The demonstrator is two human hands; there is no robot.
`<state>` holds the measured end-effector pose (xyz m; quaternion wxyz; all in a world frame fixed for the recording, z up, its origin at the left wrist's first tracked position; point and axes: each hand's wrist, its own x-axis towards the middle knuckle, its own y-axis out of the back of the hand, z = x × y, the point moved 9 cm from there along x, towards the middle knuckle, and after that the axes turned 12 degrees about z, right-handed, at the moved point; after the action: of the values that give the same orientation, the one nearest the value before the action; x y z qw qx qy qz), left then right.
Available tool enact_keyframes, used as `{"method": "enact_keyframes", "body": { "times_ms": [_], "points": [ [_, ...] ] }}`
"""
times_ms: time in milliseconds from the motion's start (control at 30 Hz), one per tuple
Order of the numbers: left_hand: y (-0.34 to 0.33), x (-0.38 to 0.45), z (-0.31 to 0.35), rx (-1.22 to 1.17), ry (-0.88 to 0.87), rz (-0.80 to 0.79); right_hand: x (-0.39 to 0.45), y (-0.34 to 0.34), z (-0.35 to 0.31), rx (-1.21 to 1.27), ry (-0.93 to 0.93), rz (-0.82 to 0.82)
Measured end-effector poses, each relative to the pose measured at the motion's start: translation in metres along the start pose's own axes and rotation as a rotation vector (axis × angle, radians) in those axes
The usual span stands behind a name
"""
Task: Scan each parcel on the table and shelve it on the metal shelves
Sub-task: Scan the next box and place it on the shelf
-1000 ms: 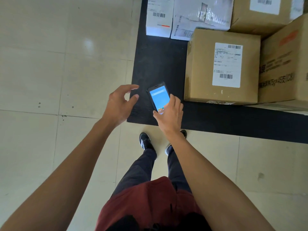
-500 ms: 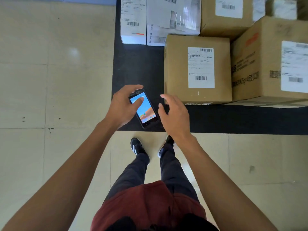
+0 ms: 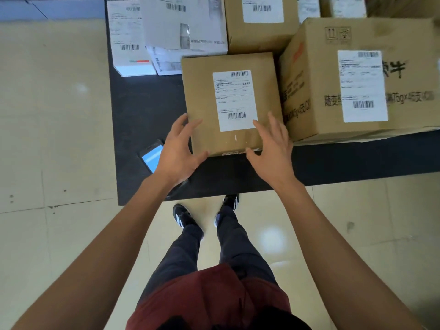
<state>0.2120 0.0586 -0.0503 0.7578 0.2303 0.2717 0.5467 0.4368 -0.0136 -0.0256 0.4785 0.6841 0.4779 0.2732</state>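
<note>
Both hands spread wide, holding nothing: left hand [image 3: 177,153] and right hand [image 3: 271,148] flanking near corners of labelled carton [image 3: 228,103] on black table [image 3: 142,110]. Phone [image 3: 152,157] lying beside left hand. Several parcels unshelved; task judged early.

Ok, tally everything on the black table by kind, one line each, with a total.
Brown cardboard boxes: 3, the near box, the large printed box, the box behind
White parcels: 2, a white box and a white mailer bag
Phones: 1, the phone
Total: 6, not counting cropped parcels along the top edge.
</note>
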Motion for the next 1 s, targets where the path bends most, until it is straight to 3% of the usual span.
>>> {"method": "enact_keyframes", "body": {
  "times_ms": [367, 633, 1000],
  "points": [
    [-0.021, -0.003, -0.001, -0.012, 0.083, 0.024, 0.007, -0.019, 0.023, -0.039, 0.005, -0.094],
    [-0.016, -0.009, 0.000, -0.039, 0.093, 0.053, -0.001, -0.014, 0.023, 0.011, -0.014, -0.039],
    [0.051, -0.038, 0.026, -0.038, -0.064, 0.056, -0.058, 0.030, -0.025, 0.150, 0.002, 0.161]
  ]
}}
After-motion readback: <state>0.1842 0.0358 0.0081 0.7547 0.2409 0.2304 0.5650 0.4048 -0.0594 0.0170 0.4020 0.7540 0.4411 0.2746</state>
